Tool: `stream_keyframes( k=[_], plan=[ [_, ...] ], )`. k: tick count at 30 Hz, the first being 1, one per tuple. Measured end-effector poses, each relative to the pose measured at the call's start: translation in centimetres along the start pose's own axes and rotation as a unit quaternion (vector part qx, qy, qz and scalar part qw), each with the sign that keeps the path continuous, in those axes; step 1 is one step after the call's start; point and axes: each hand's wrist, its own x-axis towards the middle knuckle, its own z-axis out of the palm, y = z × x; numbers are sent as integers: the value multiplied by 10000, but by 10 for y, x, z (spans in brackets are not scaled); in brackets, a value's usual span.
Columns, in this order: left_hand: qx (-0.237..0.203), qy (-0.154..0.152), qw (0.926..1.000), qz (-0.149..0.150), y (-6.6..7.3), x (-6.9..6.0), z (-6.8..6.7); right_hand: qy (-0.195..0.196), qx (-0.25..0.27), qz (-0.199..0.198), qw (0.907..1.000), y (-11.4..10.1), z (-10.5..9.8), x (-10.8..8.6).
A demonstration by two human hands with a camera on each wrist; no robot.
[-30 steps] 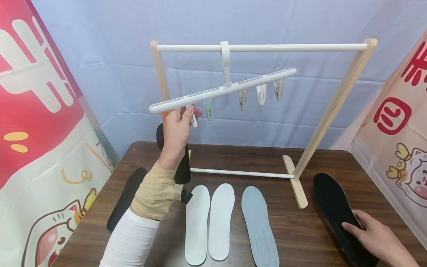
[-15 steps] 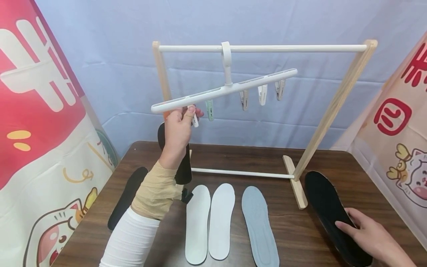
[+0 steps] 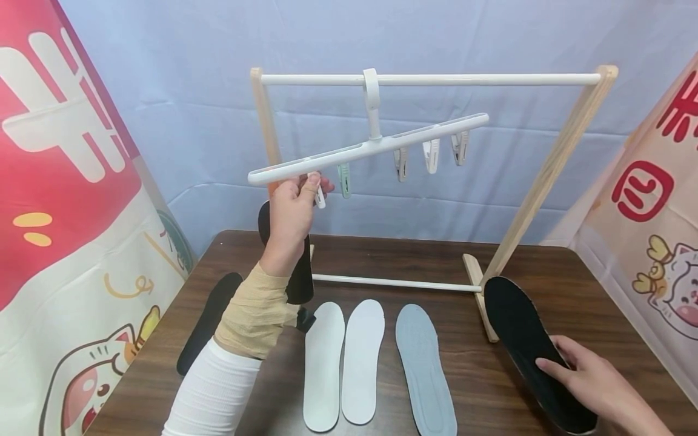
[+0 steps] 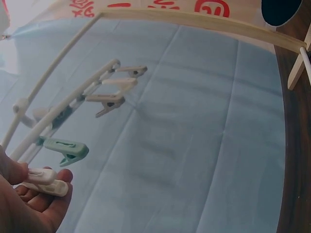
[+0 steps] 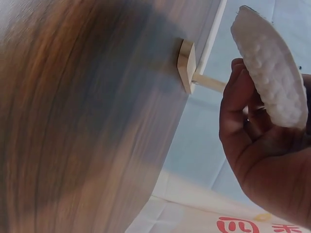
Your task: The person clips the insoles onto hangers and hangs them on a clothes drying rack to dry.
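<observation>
My left hand (image 3: pixel 291 212) pinches a white clip (image 3: pixel 320 197) under the low left end of a tilted white hanger (image 3: pixel 338 155). The left wrist view shows the white clip (image 4: pixel 46 180) between thumb and fingers, beside a green clip (image 4: pixel 67 147). A black insole (image 3: pixel 301 272) hangs behind my left hand, its top hidden. At the right, my right hand (image 3: pixel 591 378) grips a black insole (image 3: pixel 526 333) by its edge, tilted over the table. The right wrist view shows the pale, bumpy underside of this insole (image 5: pixel 272 73) in my hand (image 5: pixel 272 150).
The hanger hooks over the top bar (image 3: pixel 480 79) of a wooden-sided rack (image 3: pixel 551 169). On the table (image 3: pixel 436 257) lie two white insoles (image 3: pixel 324 369), (image 3: pixel 363 363), a grey-blue insole (image 3: pixel 425 369) and a black insole (image 3: pixel 209 324) at the left.
My right hand has moved left with the black insole, whose tip now overlaps the rack's right foot. The left hand keeps its pinch on the clip; the hanger sits almost the same.
</observation>
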Motion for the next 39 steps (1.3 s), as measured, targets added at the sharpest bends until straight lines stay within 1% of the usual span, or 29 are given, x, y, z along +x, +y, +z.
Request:
stream_keyframes(
  k=[5,8,17,21,27,32,35,39],
  plan=[
    [-30,-4,10000,-28,0,0,0,71,117,-139,9998,-7,4,2],
    [-64,0,10000,-32,0,0,0,14,207,-165,9996,-11,5,4],
    [-141,-68,9999,-42,1,-1,0,-42,326,-405,9986,-21,9,7],
    [-143,-62,9999,-13,1,-2,-1,25,369,-524,9979,-27,12,6],
    [-195,-47,9998,-8,0,-1,0,-40,740,-716,9947,-36,15,7],
    [-263,-54,9996,24,-1,-1,1,-162,950,-696,9929,-45,16,7],
    [-265,-66,9996,33,-1,-1,2,-92,948,-727,9928,-50,18,6],
    [-278,-63,9996,-18,-1,-1,4,143,758,-978,9922,-56,21,6]
  ],
)
